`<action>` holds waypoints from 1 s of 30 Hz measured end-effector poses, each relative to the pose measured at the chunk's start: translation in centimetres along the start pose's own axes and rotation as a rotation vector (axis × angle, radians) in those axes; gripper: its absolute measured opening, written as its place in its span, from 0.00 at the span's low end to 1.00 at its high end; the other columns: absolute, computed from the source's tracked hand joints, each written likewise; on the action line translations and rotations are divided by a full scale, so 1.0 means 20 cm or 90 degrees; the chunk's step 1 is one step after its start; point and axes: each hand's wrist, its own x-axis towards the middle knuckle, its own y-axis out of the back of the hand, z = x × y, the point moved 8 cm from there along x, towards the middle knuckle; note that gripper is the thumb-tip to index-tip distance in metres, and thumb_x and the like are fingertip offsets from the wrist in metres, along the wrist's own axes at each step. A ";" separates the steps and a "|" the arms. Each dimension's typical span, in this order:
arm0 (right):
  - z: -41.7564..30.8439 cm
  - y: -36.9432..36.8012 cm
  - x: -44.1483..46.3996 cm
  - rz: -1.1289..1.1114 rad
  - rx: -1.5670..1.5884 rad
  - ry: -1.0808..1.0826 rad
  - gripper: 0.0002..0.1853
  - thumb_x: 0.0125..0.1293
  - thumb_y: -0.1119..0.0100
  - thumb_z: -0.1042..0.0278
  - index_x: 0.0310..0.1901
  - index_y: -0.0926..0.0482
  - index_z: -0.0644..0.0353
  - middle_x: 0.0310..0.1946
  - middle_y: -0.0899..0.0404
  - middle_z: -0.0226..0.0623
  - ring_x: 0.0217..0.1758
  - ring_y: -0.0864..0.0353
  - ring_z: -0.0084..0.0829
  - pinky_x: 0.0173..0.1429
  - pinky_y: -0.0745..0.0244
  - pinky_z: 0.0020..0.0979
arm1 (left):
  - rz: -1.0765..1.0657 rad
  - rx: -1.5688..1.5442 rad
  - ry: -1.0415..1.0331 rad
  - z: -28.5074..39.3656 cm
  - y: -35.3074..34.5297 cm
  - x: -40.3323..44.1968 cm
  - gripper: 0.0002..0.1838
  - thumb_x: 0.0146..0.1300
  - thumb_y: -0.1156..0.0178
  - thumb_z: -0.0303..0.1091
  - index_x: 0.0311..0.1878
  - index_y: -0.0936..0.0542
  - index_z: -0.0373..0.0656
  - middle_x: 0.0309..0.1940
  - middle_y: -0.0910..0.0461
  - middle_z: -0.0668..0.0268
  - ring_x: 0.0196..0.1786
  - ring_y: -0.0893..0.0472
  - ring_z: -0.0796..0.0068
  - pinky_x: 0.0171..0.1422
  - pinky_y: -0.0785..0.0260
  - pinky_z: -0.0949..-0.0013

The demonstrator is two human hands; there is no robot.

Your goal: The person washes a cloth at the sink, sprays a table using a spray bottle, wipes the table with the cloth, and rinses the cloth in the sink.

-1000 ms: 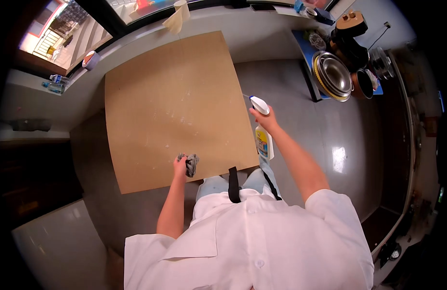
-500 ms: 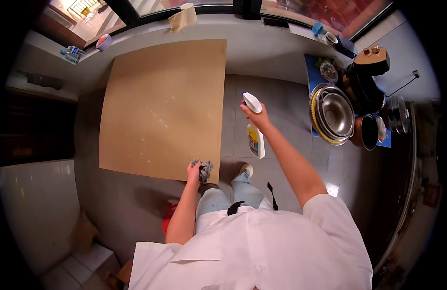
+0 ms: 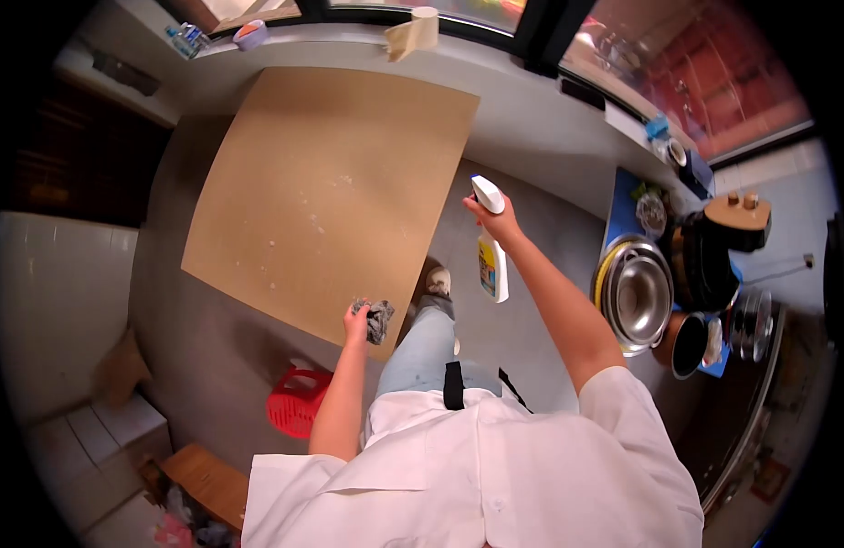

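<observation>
A spray bottle (image 3: 491,260) with a white trigger head and a yellow label hangs upright from my right hand (image 3: 497,219), whose fingers wrap round its neck. Its nozzle points toward the brown tabletop (image 3: 321,164), just off the right edge. My left hand (image 3: 356,321) grips a crumpled grey cloth (image 3: 378,321) over the near edge of the tabletop. White wet-looking spots and streaks lie around the middle and left of the tabletop.
A red plastic stool (image 3: 296,402) stands at the lower left, near a wooden bench (image 3: 203,484). Metal bowls (image 3: 639,297), a dark pot (image 3: 685,342) and a black appliance (image 3: 701,265) are on the right. A paper roll (image 3: 413,35) sits on the window sill.
The view has turned, and the tabletop now appears rotated. My legs have stepped to its right side, and the red stool has come into full view. Both hands keep hold of the bottle and cloth.
</observation>
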 end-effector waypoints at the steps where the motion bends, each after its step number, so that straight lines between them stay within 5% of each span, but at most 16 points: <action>1: -0.01 -0.01 0.05 -0.015 -0.002 -0.011 0.13 0.51 0.37 0.62 0.33 0.25 0.62 0.21 0.25 0.32 0.20 0.28 0.22 0.25 0.32 0.28 | 0.017 -0.014 0.006 0.01 0.00 0.02 0.12 0.54 0.47 0.25 0.43 0.25 0.36 0.36 0.23 0.63 0.39 0.24 0.74 0.43 0.31 0.72; 16: -0.27 -0.26 0.89 -0.178 -0.102 -0.015 0.10 0.52 0.39 0.65 0.31 0.26 0.62 0.18 0.29 0.29 0.17 0.31 0.21 0.22 0.33 0.24 | 0.111 -0.202 -0.020 0.44 -0.42 0.47 0.15 0.55 0.47 0.28 0.46 0.26 0.35 0.39 0.24 0.61 0.41 0.24 0.72 0.46 0.31 0.70; 20: -0.28 -0.28 1.16 -0.111 -0.176 0.075 0.07 0.51 0.41 0.69 0.26 0.26 0.64 0.15 0.29 0.29 0.14 0.31 0.20 0.19 0.35 0.24 | 0.154 -0.186 -0.006 0.43 -0.37 0.48 0.15 0.55 0.47 0.28 0.47 0.27 0.36 0.40 0.24 0.61 0.42 0.24 0.71 0.47 0.31 0.70; 30: -0.61 -0.76 1.58 -0.308 -0.128 0.047 0.10 0.50 0.41 0.64 0.26 0.26 0.63 0.15 0.28 0.33 0.17 0.29 0.23 0.22 0.33 0.28 | 0.290 -0.329 -0.027 0.49 -0.32 0.52 0.14 0.55 0.47 0.26 0.46 0.27 0.35 0.41 0.24 0.61 0.42 0.24 0.70 0.46 0.31 0.69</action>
